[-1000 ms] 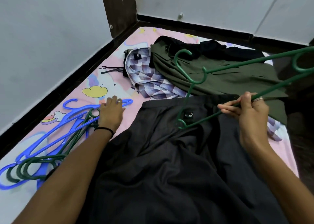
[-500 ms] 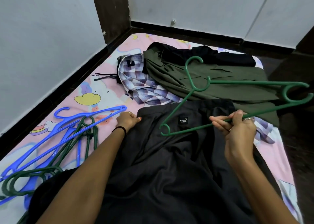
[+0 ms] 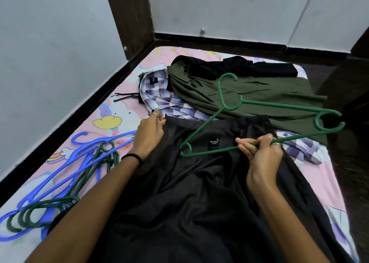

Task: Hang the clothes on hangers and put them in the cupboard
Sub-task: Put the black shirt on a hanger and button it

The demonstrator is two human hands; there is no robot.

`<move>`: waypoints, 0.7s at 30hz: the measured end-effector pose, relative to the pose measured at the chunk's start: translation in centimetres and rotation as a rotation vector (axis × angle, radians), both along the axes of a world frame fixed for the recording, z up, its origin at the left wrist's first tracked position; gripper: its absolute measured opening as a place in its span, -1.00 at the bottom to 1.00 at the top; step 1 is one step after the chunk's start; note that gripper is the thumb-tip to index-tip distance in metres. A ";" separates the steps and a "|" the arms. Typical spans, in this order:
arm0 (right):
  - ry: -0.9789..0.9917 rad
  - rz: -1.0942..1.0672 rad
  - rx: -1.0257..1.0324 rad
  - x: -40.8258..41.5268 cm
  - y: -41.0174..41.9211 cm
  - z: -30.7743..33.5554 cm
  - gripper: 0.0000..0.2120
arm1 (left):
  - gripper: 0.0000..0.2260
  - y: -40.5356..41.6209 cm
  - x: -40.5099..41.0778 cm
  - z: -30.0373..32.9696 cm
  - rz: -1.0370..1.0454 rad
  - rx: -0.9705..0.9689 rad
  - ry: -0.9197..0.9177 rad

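A dark charcoal shirt (image 3: 199, 193) lies spread over the bed (image 3: 123, 113), filling the middle and the six o'clock side of the view. Its cloth is smooth with a faint sheen and soft folds, and a small black label with white lettering sits just inside its collar. The person's right hand (image 3: 259, 153) grips the lower bar of a green hanger (image 3: 257, 111), fingers curled round the thin plastic rod, and holds it just above the collar. The hanger lies almost flat, its hook pointing to twelve o'clock, one rounded end loop out at three o'clock and the other at nine o'clock beside the label. The left hand (image 3: 148, 132), with a ring on one finger and a black band on the wrist, pinches the shirt's edge at the collar, at about ten o'clock from the label.

Beyond the collar, toward twelve o'clock, an olive green shirt (image 3: 259, 91) lies crumpled, with a black garment (image 3: 239, 68) behind it. A purple and white checked shirt (image 3: 159, 95) lies at eleven o'clock, partly under the olive one, and more of the check shows at three o'clock. On the pink cartoon-printed sheet at eight o'clock lies a loose heap of blue hangers (image 3: 60, 175) tangled with dark green hangers (image 3: 89, 175). Pale walls (image 3: 50, 53) with a dark skirting close in the bed at nine and twelve o'clock.
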State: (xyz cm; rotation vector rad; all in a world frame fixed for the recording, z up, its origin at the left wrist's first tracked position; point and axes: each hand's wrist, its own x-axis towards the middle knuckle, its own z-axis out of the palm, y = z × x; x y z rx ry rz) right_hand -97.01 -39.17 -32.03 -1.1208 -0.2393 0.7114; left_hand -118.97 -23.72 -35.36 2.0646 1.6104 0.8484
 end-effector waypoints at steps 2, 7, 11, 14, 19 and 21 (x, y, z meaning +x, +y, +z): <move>0.014 0.009 -0.005 -0.7 -0.1 -0.4 -0.73 | -0.96 -0.9 0.4 1.9 -0.034 0.102 0.019; 0.048 0.012 -0.002 -2.0 -0.2 -1.8 -0.73 | -0.97 -4.6 2.0 5.4 -0.045 0.230 -0.071; 0.190 0.058 0.007 -2.6 0.5 -4.1 -0.72 | -0.93 -12.0 4.2 2.6 -0.192 0.160 -0.173; 0.264 0.121 -0.040 -3.2 1.0 -6.3 -0.71 | -0.93 -15.2 5.0 -2.3 -0.323 -0.129 0.034; 0.270 0.211 -0.149 -2.9 2.1 -9.1 -0.70 | -0.78 -12.4 2.9 -6.2 -0.564 -0.521 0.306; 0.260 0.226 -0.175 -2.7 2.6 -9.6 -0.70 | -0.82 -11.2 2.3 -5.9 -0.521 -0.388 0.273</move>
